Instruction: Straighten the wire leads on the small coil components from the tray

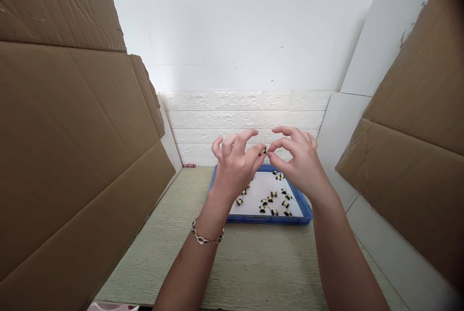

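Observation:
Raised above the far part of the tray, my left hand (pixel 237 163) pinches a small wire-wound coil (pixel 263 151) between thumb and forefinger, its other fingers apart. The coil has a yellow middle and black ends, and the fingers partly hide it. Close against its right side, the thumb and forefinger of my right hand (pixel 297 161) are pinched together; whatever lies between them is too small to make out. Below both hands, a blue tray (pixel 268 221) with a white lining (pixel 250 207) holds several similar coils (pixel 285 203), some with thin wires.
The tray stands on a pale green tabletop (pixel 174 214). Tall cardboard sheets rise at left (pixel 72 132) and right (pixel 409 151). Behind is a white brick-patterned wall (pixel 237 100). A small red tube-like item (pixel 189 165) lies at the table's back left.

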`<state>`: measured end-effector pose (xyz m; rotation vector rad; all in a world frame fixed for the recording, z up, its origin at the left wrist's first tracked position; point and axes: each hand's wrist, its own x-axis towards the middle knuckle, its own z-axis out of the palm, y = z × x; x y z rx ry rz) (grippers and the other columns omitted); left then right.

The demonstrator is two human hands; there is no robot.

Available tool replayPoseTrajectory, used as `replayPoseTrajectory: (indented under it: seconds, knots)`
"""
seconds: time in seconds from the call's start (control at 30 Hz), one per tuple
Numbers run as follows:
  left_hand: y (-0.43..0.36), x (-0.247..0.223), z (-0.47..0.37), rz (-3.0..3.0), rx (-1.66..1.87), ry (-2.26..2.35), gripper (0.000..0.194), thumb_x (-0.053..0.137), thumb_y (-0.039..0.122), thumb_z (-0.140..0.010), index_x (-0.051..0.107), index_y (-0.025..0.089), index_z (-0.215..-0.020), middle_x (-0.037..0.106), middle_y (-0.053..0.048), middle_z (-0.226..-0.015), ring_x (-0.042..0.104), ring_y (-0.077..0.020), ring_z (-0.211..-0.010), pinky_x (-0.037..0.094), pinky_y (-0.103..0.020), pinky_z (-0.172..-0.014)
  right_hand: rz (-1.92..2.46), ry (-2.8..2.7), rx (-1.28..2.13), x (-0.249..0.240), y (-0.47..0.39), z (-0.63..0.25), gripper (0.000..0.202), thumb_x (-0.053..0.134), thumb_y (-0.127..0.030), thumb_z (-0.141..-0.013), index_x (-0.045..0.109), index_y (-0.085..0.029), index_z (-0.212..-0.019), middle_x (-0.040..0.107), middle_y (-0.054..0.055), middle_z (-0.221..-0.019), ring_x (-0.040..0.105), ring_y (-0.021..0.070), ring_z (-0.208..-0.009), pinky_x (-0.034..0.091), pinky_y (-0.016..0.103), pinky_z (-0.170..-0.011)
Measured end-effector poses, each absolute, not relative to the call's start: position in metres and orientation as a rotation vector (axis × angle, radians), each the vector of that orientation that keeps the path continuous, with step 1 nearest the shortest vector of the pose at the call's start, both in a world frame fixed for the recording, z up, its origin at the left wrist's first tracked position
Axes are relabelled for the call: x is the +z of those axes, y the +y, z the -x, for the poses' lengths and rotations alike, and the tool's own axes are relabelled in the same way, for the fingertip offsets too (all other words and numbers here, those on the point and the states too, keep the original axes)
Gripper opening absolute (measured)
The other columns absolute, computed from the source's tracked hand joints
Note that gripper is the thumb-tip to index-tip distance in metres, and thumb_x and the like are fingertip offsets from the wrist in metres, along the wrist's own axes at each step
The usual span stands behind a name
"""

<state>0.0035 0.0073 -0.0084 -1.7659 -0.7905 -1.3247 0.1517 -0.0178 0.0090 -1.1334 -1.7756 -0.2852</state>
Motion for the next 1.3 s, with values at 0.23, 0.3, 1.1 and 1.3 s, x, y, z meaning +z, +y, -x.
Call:
replayPoseTrajectory:
  seconds: [0.23,0.3,1.1,1.3]
  knots:
    - [0.008,-0.008,-0.004,1.759,-1.339,-0.764,0.006,0.060,0.030,-0.077,0.065,0.026,-0.080,0.060,-0.005,-0.106,0.043,-0.0217,-0.096,0.028,-0.041,-0.087,1.125,-1.800,-0.209,0.010,-0.019,-0.152,0.007,0.054,-0.022,-0.076,0.054,-0.024,-0.069,0.054,0.000,-0.117,0.046,0.0219,-0.114,0.023,0.051,-0.100]
    - [0.008,-0.008,-0.004,1.760,-1.343,-0.759,0.006,0.061,0.030,-0.077,0.065,0.026,-0.079,0.060,-0.005,-0.105,0.042,-0.0216,-0.096,0.027,-0.041,-0.086,1.125,-1.815,-0.171,0.010,-0.019,-0.153,0.007,0.053,-0.022,-0.077,0.054,-0.023,-0.070,0.053,0.001,-0.118,0.045,0.0218,-0.115,0.021,0.051,-0.101]
    - [0.008,-0.009,-0.006,1.631,-1.275,-0.757,0.006,0.062,0.030,-0.076,0.063,0.026,-0.081,0.064,-0.001,-0.102,0.044,-0.0191,-0.094,0.022,-0.040,-0.093,1.212,-1.850,-0.137,0.016,-0.026,-0.165,0.013,0.057,-0.037,-0.077,0.062,-0.032,-0.087,0.046,-0.003,-0.134,0.037,0.0223,-0.124,0.023,0.051,-0.104]
    - [0.009,-0.008,-0.007,1.609,-1.289,-0.730,0.003,0.062,0.028,-0.076,0.063,0.027,-0.079,0.064,-0.001,-0.100,0.044,-0.0183,-0.093,0.021,-0.039,-0.093,1.267,-1.842,-0.170,0.016,-0.026,-0.165,0.014,0.052,-0.039,-0.080,0.063,-0.032,-0.086,0.045,-0.003,-0.133,0.036,0.0236,-0.125,0.018,0.056,-0.105]
